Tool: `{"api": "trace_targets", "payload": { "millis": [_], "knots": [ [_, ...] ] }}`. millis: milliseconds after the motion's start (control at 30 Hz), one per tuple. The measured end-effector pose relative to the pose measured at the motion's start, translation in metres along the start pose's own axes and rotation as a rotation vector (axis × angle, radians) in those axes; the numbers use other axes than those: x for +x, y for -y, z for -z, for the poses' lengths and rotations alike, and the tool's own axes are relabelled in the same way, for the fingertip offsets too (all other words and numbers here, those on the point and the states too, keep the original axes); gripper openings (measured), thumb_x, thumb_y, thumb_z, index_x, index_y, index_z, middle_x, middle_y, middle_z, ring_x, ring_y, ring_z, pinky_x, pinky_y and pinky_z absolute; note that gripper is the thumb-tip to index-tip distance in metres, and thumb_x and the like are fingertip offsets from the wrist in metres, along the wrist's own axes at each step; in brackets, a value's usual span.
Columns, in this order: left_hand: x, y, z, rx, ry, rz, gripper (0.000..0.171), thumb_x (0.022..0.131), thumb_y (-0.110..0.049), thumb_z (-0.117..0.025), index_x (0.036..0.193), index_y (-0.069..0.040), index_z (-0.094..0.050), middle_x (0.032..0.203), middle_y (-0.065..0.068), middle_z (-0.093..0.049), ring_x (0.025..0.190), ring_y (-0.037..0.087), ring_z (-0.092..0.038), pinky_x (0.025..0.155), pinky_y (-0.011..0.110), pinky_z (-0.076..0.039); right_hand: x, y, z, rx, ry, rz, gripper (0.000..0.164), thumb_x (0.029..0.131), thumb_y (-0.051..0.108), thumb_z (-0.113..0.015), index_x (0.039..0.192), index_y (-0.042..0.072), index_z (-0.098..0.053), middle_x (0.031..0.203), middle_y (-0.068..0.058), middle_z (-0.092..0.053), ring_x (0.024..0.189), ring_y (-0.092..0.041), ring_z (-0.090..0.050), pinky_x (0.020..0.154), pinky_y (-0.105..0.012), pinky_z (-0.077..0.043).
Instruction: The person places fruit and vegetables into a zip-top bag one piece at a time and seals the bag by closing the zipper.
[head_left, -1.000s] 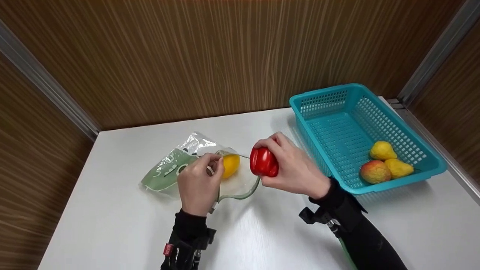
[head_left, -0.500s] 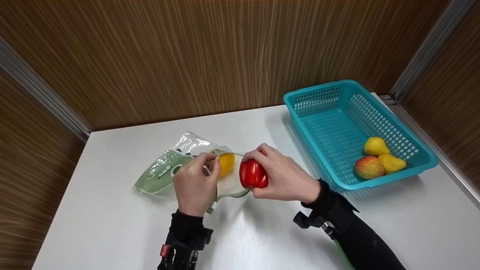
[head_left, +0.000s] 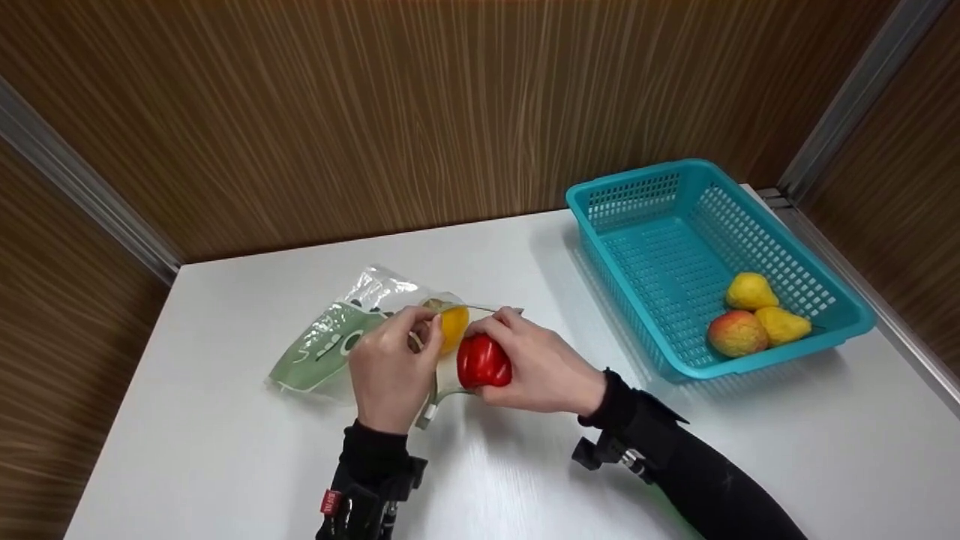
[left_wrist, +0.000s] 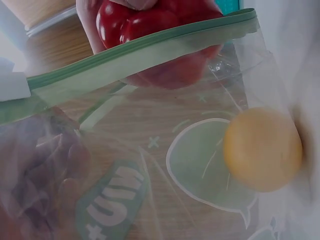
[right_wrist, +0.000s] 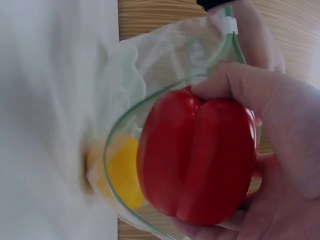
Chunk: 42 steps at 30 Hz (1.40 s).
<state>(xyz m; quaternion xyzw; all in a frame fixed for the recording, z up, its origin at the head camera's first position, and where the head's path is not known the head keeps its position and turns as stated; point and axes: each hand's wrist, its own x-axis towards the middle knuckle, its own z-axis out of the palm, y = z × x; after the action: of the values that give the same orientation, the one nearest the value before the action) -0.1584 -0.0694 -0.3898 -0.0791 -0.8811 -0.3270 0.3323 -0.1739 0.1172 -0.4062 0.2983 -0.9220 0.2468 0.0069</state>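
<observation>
My left hand (head_left: 390, 371) pinches the rim of a clear zip-lock bag (head_left: 319, 356) with a green printed face, its mouth spread toward the right. A yellow fruit (head_left: 454, 327), perhaps a lemon, lies inside near the opening. My right hand (head_left: 544, 367) grips a red bell pepper (head_left: 484, 364) at the bag's mouth. Through the clear film in the left wrist view, the lower part of the pepper (left_wrist: 175, 70) shows below the green zip edge (left_wrist: 150, 47). The right wrist view has the open rim behind the pepper (right_wrist: 197, 160) and a white zip slider (right_wrist: 230, 25).
A turquoise basket (head_left: 622, 292) stands at the right on the white table (head_left: 247, 465). Two yellow pears (head_left: 750, 291) and a red-yellow mango-like fruit (head_left: 737, 334) lie in its near right corner. Wood-grain panels (head_left: 375, 127) border the table at the back and sides.
My right hand has carried the bell pepper leftward and slightly nearer to me, from right of the bag to its mouth. The left hand keeps pinching the rim, nearly still.
</observation>
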Motion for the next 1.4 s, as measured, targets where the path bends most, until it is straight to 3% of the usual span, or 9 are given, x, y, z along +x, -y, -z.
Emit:
{"api": "trace_targets", "payload": {
  "millis": [333, 667, 833, 1000, 1067, 1167, 1300, 1333, 1400],
  "knots": [
    [0.001, 0.000, -0.001, 0.011, 0.018, -0.035, 0.007, 0.084, -0.017, -0.068, 0.086, -0.012, -0.072, 0.063, -0.002, -0.067, 0.053, 0.009, -0.057, 0.049, 0.020, -0.041, 0.012, -0.002, -0.023, 0.079, -0.017, -0.061, 0.061, 0.075, 0.041, -0.073, 0.128, 0.023, -0.048, 0.116, -0.005, -0.053, 0.099, -0.016, -0.060, 0.079, -0.027, -0.057],
    [0.001, -0.001, -0.004, 0.015, 0.010, -0.049, 0.006, 0.084, -0.018, -0.068, 0.085, -0.012, -0.071, 0.063, -0.003, -0.066, 0.053, 0.007, -0.056, 0.049, 0.021, -0.040, 0.037, -0.011, -0.039, -0.020, 0.020, -0.047, 0.066, 0.075, 0.035, -0.069, 0.133, 0.013, -0.047, 0.106, -0.009, -0.067, 0.089, -0.016, -0.067, 0.073, -0.025, -0.056],
    [0.001, -0.001, -0.005, 0.006, -0.003, -0.066, 0.007, 0.084, -0.019, -0.068, 0.084, -0.013, -0.071, 0.064, -0.003, -0.066, 0.053, 0.008, -0.056, 0.050, 0.022, -0.040, 0.046, -0.014, -0.047, -0.056, -0.011, -0.024, 0.057, 0.076, 0.036, -0.068, 0.123, 0.008, -0.052, 0.085, -0.004, -0.068, 0.073, -0.013, -0.065, 0.064, -0.024, -0.051],
    [-0.001, -0.001, -0.005, 0.003, -0.002, -0.068, 0.007, 0.084, -0.020, -0.068, 0.084, -0.013, -0.071, 0.064, -0.003, -0.067, 0.053, 0.007, -0.056, 0.050, 0.023, -0.040, 0.060, -0.012, -0.053, -0.048, 0.001, -0.021, 0.032, 0.078, 0.037, -0.066, 0.096, 0.011, -0.060, 0.074, 0.005, -0.057, 0.064, -0.007, -0.053, 0.056, -0.020, -0.039],
    [-0.001, -0.001, -0.005, -0.002, -0.003, -0.068, 0.006, 0.084, -0.019, -0.068, 0.084, -0.013, -0.071, 0.064, -0.003, -0.066, 0.053, 0.007, -0.056, 0.050, 0.023, -0.040, 0.067, -0.012, -0.056, -0.059, 0.016, -0.001, 0.020, 0.079, 0.033, -0.064, 0.080, 0.015, -0.057, 0.068, 0.009, -0.050, 0.061, -0.006, -0.047, 0.055, -0.018, -0.034],
    [-0.001, 0.000, -0.005, -0.005, -0.010, -0.071, 0.006, 0.083, -0.017, -0.068, 0.083, -0.012, -0.071, 0.062, -0.003, -0.065, 0.052, 0.007, -0.055, 0.050, 0.022, -0.040, 0.075, -0.012, -0.060, -0.101, 0.027, 0.057, 0.024, 0.080, 0.027, -0.063, 0.066, 0.018, -0.046, 0.061, 0.011, -0.038, 0.058, -0.005, -0.040, 0.053, -0.018, -0.028],
    [-0.001, 0.001, -0.004, 0.003, -0.018, -0.075, 0.006, 0.084, -0.017, -0.068, 0.082, -0.012, -0.071, 0.061, -0.002, -0.062, 0.052, 0.007, -0.054, 0.050, 0.022, -0.038, 0.080, -0.015, -0.064, -0.190, -0.003, 0.148, 0.027, 0.081, 0.024, -0.063, 0.063, 0.018, -0.044, 0.056, 0.011, -0.032, 0.055, -0.005, -0.037, 0.053, -0.016, -0.024],
    [-0.001, 0.001, -0.004, 0.006, -0.019, -0.077, 0.006, 0.084, -0.018, -0.068, 0.082, -0.012, -0.070, 0.060, -0.003, -0.062, 0.052, 0.007, -0.053, 0.050, 0.021, -0.038, 0.080, -0.016, -0.065, -0.235, -0.015, 0.180, 0.025, 0.082, 0.025, -0.063, 0.064, 0.017, -0.047, 0.054, 0.010, -0.035, 0.054, -0.006, -0.038, 0.052, -0.016, -0.023],
    [-0.001, 0.001, -0.004, 0.009, -0.021, -0.078, 0.006, 0.084, -0.018, -0.068, 0.081, -0.012, -0.070, 0.060, -0.003, -0.062, 0.052, 0.007, -0.053, 0.050, 0.021, -0.038, 0.082, -0.017, -0.066, -0.450, -0.017, 0.282, 0.016, 0.085, 0.025, -0.060, 0.072, 0.016, -0.056, 0.056, 0.010, -0.045, 0.054, -0.005, -0.045, 0.051, -0.015, -0.028]
  ]
}}
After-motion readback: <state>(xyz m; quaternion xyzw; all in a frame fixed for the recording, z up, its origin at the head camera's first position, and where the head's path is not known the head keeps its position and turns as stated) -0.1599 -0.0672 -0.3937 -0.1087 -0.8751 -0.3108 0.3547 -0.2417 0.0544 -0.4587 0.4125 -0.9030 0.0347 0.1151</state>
